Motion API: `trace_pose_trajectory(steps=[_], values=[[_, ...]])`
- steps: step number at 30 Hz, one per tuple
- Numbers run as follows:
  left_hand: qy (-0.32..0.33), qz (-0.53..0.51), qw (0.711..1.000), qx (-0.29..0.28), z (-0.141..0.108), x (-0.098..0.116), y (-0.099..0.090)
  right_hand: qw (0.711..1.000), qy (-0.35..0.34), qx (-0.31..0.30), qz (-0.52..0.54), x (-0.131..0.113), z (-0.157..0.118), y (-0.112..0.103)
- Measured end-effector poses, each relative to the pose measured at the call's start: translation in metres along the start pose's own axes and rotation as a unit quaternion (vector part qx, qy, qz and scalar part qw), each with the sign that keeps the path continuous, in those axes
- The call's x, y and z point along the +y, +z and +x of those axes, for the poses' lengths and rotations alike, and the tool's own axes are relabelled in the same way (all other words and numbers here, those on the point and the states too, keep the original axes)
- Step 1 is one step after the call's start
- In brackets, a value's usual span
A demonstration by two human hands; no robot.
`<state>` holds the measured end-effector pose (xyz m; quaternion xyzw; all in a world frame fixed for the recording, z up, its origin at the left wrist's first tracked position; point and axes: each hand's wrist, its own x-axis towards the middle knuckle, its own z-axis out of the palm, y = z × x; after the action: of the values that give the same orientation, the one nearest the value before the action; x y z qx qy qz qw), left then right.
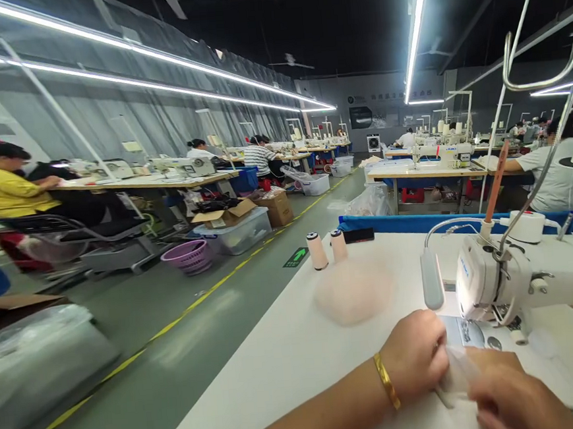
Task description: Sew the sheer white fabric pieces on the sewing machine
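At the sewing machine (490,284), my left hand (416,353) is closed, its thumb and fingers pinching a piece of sheer white fabric (460,369) just in front of the needle area. A gold bracelet (387,382) circles that wrist. My right hand (521,391), slightly blurred, has curled fingers on the same fabric, closer to me. The fabric hangs toward the table's front, and its lower part is smeared. Beyond my left hand lies a blurred, pale pink heap of material (355,292) on the white tabletop (279,367).
Two thread cones (318,251) and a black flat object (359,235) stand near the table's far edge, before a blue cloth rim (391,224). Left of the table runs an aisle with a yellow line (213,286), a purple basket (188,257) and bins. Other people sit at machines.
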<state>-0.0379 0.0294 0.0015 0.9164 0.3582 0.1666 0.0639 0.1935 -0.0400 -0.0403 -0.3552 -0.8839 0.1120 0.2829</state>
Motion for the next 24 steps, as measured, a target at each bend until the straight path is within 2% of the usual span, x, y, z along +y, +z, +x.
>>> trace_pose_trajectory(steps=[3,4,6,9,12,18,24], values=[[0.047,-0.031,0.997,0.054,-0.004,0.009,0.0,0.984,0.153,0.086,0.004,-0.013,0.003,-0.014],[0.06,-0.046,0.995,0.072,-0.005,0.012,-0.001,0.978,0.186,0.096,0.01,-0.016,0.005,-0.016],[0.081,-0.077,0.988,0.104,-0.007,0.017,-0.003,0.971,0.222,0.078,0.048,-0.02,0.009,-0.016],[0.1,-0.114,0.98,0.13,-0.009,0.023,-0.005,0.967,0.232,0.054,0.094,-0.023,0.015,-0.014],[0.112,-0.133,0.976,0.135,-0.009,0.027,-0.004,0.966,0.228,0.073,0.098,-0.027,0.02,-0.015],[0.108,-0.058,0.972,0.202,-0.008,0.031,0.001,0.965,0.217,0.086,0.117,-0.029,0.02,-0.015],[0.14,-0.079,0.959,0.232,-0.006,0.029,-0.002,0.97,0.203,0.069,0.115,-0.028,0.019,-0.014]])
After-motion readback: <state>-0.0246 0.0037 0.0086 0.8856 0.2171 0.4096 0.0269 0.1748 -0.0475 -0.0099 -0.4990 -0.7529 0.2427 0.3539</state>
